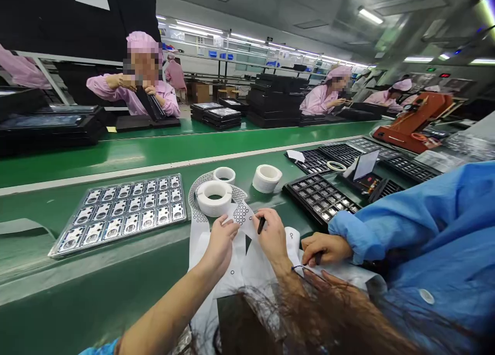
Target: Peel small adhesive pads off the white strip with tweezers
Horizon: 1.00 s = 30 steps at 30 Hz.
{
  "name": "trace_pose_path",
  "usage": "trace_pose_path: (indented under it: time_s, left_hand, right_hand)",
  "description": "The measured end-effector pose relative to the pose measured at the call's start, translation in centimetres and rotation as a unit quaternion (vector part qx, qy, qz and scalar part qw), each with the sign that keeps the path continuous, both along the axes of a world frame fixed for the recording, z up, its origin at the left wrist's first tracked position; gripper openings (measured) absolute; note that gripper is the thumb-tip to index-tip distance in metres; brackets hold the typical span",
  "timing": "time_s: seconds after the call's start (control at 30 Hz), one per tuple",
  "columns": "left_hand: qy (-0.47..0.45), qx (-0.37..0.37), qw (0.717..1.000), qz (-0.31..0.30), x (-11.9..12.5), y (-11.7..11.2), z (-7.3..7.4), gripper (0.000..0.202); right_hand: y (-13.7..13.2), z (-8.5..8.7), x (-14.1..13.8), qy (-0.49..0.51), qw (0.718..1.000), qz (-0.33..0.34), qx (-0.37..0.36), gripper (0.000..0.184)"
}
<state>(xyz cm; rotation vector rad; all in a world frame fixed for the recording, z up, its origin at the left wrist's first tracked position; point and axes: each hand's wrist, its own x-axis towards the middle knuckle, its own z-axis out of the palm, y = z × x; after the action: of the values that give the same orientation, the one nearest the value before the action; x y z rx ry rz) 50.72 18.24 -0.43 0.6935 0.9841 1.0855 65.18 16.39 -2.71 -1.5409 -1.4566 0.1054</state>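
A white strip printed with black rings (243, 214) runs between my two hands, curving back around rolls on the bench. My left hand (221, 241) pinches the strip's near edge, fingertips together on it. My right hand (273, 235) is closed round a slim black tool (261, 224), its fingers beside the strip's right end; the tool's tip is hidden. Just behind the hands, a white roll (214, 199) lies flat against a smaller roll (224, 175). Lengths of white backing sheet (232, 280) spread beneath my wrists, with a few rings on them.
To the left lies a clear tray of metallic parts (131, 209). Another white roll (267, 179) stands behind my right hand. Black compartment trays (320, 196) are at right. A co-worker's blue sleeve (386, 216) and hand (325, 248) reach in close on my right.
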Motion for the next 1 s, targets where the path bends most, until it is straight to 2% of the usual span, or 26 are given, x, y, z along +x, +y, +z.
trace_pose_path:
  time_s: [0.13,0.23,0.43,0.57,0.73,0.8,0.9,1.0]
  left_hand:
    - [-0.076,-0.027,0.995,-0.064,1.0,-0.6,0.4,0.030]
    - [-0.108,-0.050,0.990,-0.078,1.0,-0.6,0.3,0.028]
    - [-0.154,-0.081,0.983,-0.054,2.7,-0.5,-1.0,0.023]
    - [-0.168,-0.086,0.982,-0.031,4.1,-0.7,-1.5,0.024]
    - [-0.168,-0.083,0.982,-0.015,4.1,-0.9,-1.8,0.032]
    - [-0.166,-0.079,0.983,-0.008,3.9,-0.9,-2.1,0.035]
    - [-0.155,-0.085,0.984,-0.009,3.7,-0.8,-2.5,0.037]
    - [-0.136,-0.094,0.986,-0.017,3.8,-0.7,-2.7,0.036]
  right_hand:
    - [0.0,0.0,-0.3,0.013,1.000,0.002,0.008,0.017]
    - [0.0,-0.1,-0.4,0.023,1.000,0.008,0.007,0.016]
    - [0.2,-0.1,-0.5,0.040,0.999,0.023,0.023,0.016]
    - [-0.1,0.1,-0.3,0.059,0.996,0.034,0.060,0.020]
    - [-0.8,0.0,0.3,0.113,0.985,0.076,0.110,0.030]
    - [-0.9,0.0,0.5,0.131,0.982,0.090,0.106,0.026]
    - [-1.0,0.2,0.7,0.145,0.982,0.091,0.075,0.012]
    - [-1.1,0.5,0.9,0.168,0.981,0.084,0.041,0.014]
